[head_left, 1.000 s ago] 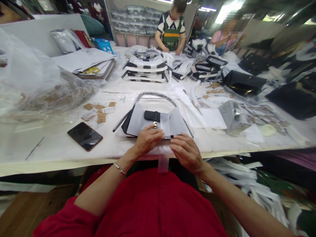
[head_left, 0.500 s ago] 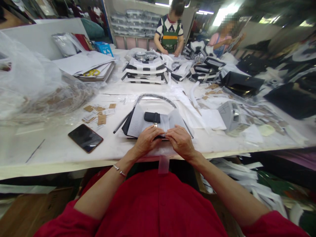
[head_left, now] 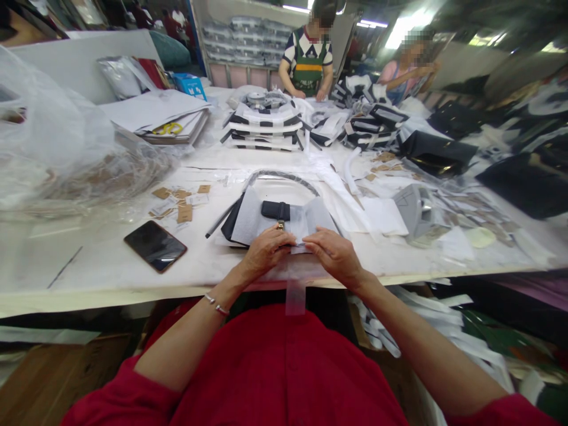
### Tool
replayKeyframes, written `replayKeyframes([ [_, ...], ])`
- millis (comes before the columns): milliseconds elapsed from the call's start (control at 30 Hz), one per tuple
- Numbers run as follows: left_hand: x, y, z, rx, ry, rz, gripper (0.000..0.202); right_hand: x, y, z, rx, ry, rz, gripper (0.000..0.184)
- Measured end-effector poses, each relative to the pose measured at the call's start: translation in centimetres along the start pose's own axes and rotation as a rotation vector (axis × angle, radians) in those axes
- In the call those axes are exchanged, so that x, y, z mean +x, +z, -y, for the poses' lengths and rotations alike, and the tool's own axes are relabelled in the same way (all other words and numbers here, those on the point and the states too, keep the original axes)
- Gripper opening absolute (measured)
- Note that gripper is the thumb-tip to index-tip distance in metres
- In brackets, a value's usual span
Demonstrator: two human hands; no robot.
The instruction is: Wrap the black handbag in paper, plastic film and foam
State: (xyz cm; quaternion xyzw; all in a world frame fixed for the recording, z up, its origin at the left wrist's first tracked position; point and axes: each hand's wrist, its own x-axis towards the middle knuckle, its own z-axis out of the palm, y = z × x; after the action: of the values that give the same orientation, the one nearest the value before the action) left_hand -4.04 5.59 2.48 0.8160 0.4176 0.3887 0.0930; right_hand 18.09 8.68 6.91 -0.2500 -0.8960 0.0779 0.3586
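A black handbag (head_left: pixel 275 209) lies flat on the white table (head_left: pixel 89 266), partly wrapped in white tissue paper (head_left: pixel 252 219), its curved handle (head_left: pixel 279 175) pointing away from me. My left hand (head_left: pixel 266 251) rests on the bag's near edge just below the gold clasp (head_left: pixel 280 225), fingers curled and pinching the paper. My right hand (head_left: pixel 335 257) sits beside it, fingers bent onto a translucent strip (head_left: pixel 296 284) that hangs over the table edge.
A dark phone (head_left: pixel 155 245) lies at the left, with brown tags (head_left: pixel 177 204) behind it and clear plastic bags (head_left: pixel 66 160) further left. Wrapped bags are stacked (head_left: pixel 264 127) at the back, where two other people work. A grey box (head_left: pixel 415 207) sits right.
My right hand moved up from the table edge to the bag's near edge beside my left hand, then shifted slightly right. The left hand stayed by the clasp.
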Motion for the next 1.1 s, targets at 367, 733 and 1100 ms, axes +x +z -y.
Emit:
replayKeyframes([
  [367, 0.6, -0.7, -1.2, 0.029, -0.066, 0.031, 0.015, 1.0, 0.8, -0.1, -0.308, -0.136, 0.153, 0.021],
  [733, 0.7, 0.7, -1.0, 0.242, 0.016, -0.052, 0.005, -4.2, 0.3, 1.9, -0.155, -0.271, 0.235, 0.017],
  [1100, 0.5, 0.7, -1.0, 0.312, 0.054, -0.032, 0.011, -5.5, 3.1, 2.0, -0.066, -0.22, 0.095, 0.024],
])
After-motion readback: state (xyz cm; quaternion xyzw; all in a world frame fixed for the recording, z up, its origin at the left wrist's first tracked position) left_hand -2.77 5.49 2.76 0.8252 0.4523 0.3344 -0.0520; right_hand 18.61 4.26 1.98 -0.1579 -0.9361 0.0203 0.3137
